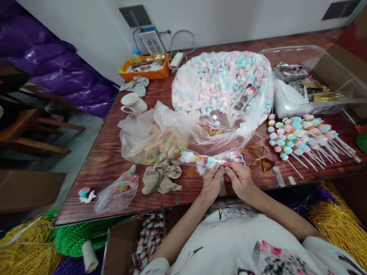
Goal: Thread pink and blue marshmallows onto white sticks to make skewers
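My left hand [213, 183] and my right hand [240, 179] meet at the table's front edge, fingers pinched together. Between them they grip the right end of a clear-wrapped candy skewer [200, 159] with pastel pieces, which points left. A small bit of gold shows at the fingertips, perhaps a twist tie. Printed cards [235, 156] lie just behind my right hand. Gold twist ties [262, 158] are scattered to the right. A large clear bag [222, 82] of pink, white and blue candies stands behind, with a printed card on it.
Several candy skewers on white sticks [301, 137] lie at right, before a clear plastic bin [315, 103]. At left are a mug [134, 104], a crumpled cloth [162, 176], a small plastic bag [119, 189] and an orange tray [164, 72]. A box [120, 244] stands below the edge.
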Action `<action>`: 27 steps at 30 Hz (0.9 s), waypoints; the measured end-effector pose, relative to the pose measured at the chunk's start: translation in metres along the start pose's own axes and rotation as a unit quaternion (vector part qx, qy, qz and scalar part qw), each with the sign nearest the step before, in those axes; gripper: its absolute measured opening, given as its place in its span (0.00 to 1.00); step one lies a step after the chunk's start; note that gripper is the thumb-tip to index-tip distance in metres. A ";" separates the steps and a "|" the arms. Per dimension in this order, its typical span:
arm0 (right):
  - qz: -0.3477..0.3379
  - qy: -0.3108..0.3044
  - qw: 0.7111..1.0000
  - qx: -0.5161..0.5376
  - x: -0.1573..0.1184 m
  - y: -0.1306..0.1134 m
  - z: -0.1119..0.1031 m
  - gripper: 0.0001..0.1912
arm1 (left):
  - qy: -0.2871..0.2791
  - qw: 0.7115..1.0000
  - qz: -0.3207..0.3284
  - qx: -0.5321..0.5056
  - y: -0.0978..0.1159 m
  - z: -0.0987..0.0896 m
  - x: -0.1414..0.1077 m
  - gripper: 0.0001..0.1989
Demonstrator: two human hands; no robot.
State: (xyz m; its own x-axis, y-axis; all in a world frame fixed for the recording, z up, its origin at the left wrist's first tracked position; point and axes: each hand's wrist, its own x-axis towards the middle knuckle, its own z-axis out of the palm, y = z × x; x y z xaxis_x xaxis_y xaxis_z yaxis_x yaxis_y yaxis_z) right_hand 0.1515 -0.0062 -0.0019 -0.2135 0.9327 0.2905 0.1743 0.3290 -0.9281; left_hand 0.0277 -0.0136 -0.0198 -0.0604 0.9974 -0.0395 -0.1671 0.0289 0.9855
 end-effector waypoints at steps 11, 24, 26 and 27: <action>-0.009 -0.152 0.974 -0.168 0.013 0.016 -0.039 0.14 | -0.179 0.793 0.345 0.470 0.075 -0.029 -0.014 0.13; 0.008 0.020 0.997 0.070 0.017 0.011 -0.044 0.16 | -0.127 0.973 -0.101 0.163 0.045 -0.015 0.008 0.19; 0.050 0.039 0.990 0.125 0.011 0.015 -0.034 0.18 | -0.039 0.987 -0.121 0.102 0.036 -0.007 0.005 0.18; 0.062 0.026 0.989 0.129 0.009 0.017 -0.028 0.13 | -0.007 0.989 -0.121 0.087 0.032 -0.003 0.005 0.18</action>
State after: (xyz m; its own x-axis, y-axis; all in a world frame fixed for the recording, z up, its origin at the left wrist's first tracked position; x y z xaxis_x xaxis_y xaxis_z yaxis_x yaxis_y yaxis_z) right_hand 0.1799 0.0114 -0.0082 -0.1551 0.9721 0.1761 -0.0559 0.1693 -0.9840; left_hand 0.0187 -0.0083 0.0114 -0.0260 0.9606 -0.2766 -0.0032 0.2766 0.9610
